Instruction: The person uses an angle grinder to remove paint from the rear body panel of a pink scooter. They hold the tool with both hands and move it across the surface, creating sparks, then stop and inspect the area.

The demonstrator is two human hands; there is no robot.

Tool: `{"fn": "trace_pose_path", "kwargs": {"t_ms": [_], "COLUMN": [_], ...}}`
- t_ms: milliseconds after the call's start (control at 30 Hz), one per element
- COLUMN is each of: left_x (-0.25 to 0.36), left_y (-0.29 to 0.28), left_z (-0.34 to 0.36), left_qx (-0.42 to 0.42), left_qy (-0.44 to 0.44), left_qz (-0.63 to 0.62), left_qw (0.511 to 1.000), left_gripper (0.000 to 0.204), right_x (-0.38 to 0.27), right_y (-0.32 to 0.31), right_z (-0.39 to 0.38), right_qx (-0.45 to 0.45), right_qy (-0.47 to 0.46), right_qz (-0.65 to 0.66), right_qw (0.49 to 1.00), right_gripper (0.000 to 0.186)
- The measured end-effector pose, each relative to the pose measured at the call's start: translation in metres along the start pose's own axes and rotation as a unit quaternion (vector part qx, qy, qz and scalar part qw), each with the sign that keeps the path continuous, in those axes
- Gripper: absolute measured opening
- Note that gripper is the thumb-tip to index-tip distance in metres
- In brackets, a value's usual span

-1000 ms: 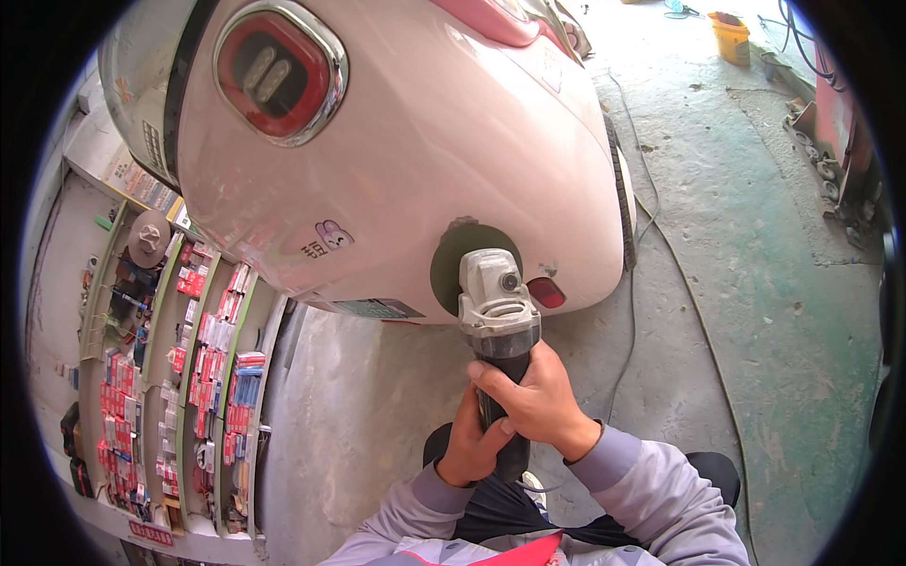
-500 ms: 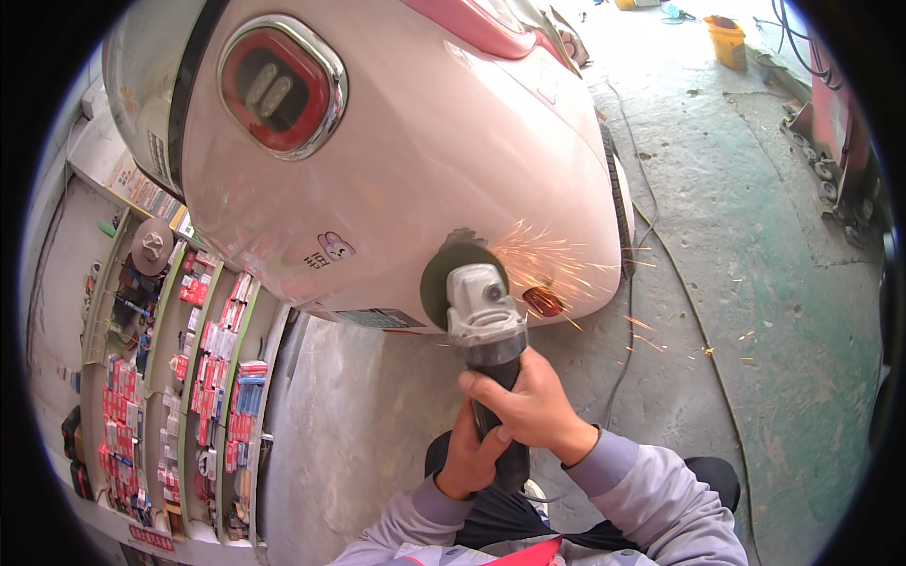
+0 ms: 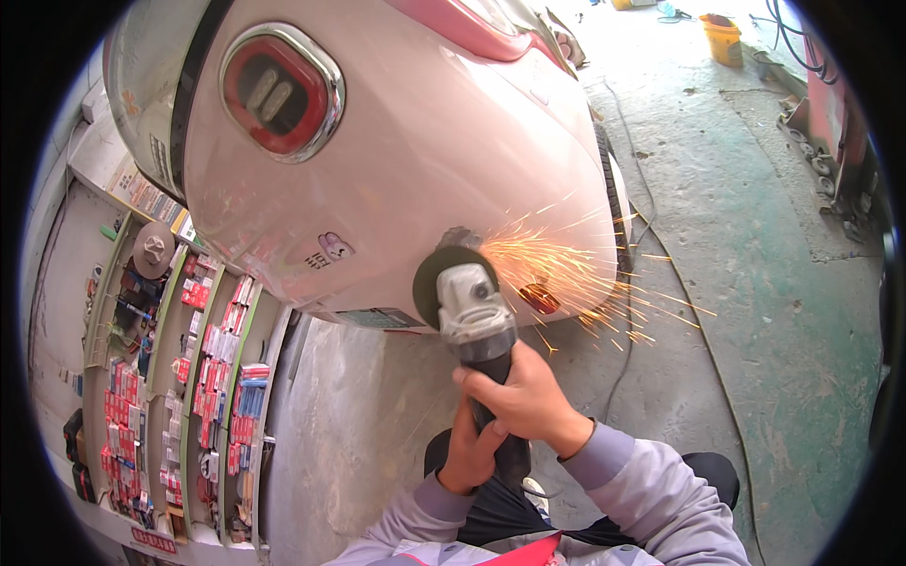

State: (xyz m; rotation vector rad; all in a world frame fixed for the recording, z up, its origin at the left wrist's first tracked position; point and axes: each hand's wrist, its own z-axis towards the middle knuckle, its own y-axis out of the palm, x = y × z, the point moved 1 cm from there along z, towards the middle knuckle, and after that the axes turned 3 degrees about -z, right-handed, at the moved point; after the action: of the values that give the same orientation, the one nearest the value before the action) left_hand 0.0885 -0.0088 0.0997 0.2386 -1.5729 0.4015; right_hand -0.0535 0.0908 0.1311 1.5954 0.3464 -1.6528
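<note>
Both my hands are wrapped round an angle grinder with a silver-grey head and a black body. My right hand grips the body just behind the head. Below it, my left hand holds the rear part. The grinder's round dark disc meets the pale pink car's rear panel at a grey bared patch. Bright orange sparks fly from there to the right, across a small red reflector. The disc's contact edge is partly hidden behind the grinder head.
A red tail light with a chrome rim sits upper left on the car. Shelves full of small boxes line the left. Cables run over the concrete floor to the right. A yellow bucket stands far right.
The grinder and both hands have shifted slightly left. The spark spray is thicker and reaches farther right. My grip looks the same.
</note>
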Motion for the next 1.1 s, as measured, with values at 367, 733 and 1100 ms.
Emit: {"fn": "trace_pose_path", "kwargs": {"t_ms": [367, 733, 1100], "left_x": [0.010, 0.027, 0.028], "left_y": [0.005, 0.007, 0.010], "left_z": [-0.002, -0.001, -0.001], "left_qx": [-0.008, -0.012, -0.022], "left_qy": [-0.001, 0.031, 0.028], "left_qz": [0.068, 0.155, 0.144], "left_qw": [0.998, 0.987, 0.989], "left_gripper": [0.075, 0.072, 0.072], "right_x": [0.013, 0.028, 0.027], "right_y": [-0.003, 0.002, 0.002], "right_z": [-0.006, -0.008, -0.008], "right_qx": [0.007, 0.014, 0.039], "right_qy": [0.049, 0.056, 0.062], "right_qz": [0.016, 0.077, 0.153], "right_qw": [0.999, 0.995, 0.986], "right_gripper": [0.046, 0.035, 0.038]}}
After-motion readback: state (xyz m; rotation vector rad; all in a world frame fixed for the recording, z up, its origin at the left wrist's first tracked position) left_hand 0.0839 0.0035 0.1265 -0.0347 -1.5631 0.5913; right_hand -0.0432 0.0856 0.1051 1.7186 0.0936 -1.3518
